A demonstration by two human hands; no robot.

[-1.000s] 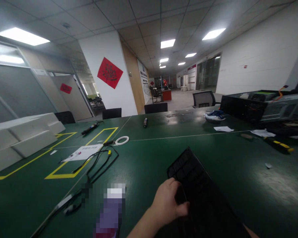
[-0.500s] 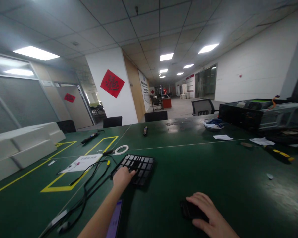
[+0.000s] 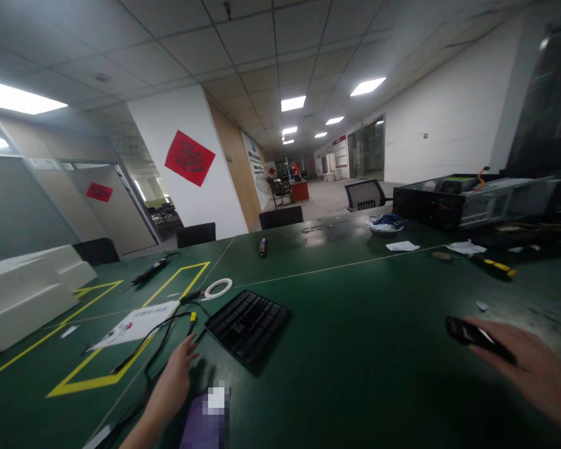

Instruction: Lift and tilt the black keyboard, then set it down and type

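The right hand [image 3: 535, 368] is carrying a small black device [image 3: 477, 335] — a slim, flat thing, perhaps a remote or a small part — with the fingers [image 3: 495, 329] clamped over its near end, its far tip sticking out beyond the fingertips. It is hanging above the green table [image 3: 378, 349], touching nothing else. The left hand [image 3: 175, 377] is hovering low, fingers loosely apart and holding nothing; the black grille panel [image 3: 247, 324] is lying flat just past its fingertips, black cables [image 3: 159, 337] to their left.

By the look of it, the person is in the carrying stage; setting the device down would call for a bare patch of table within reach. The sheet [image 3: 135, 321] beyond the cables is bearing print too small to read — no brand is legible anywhere.
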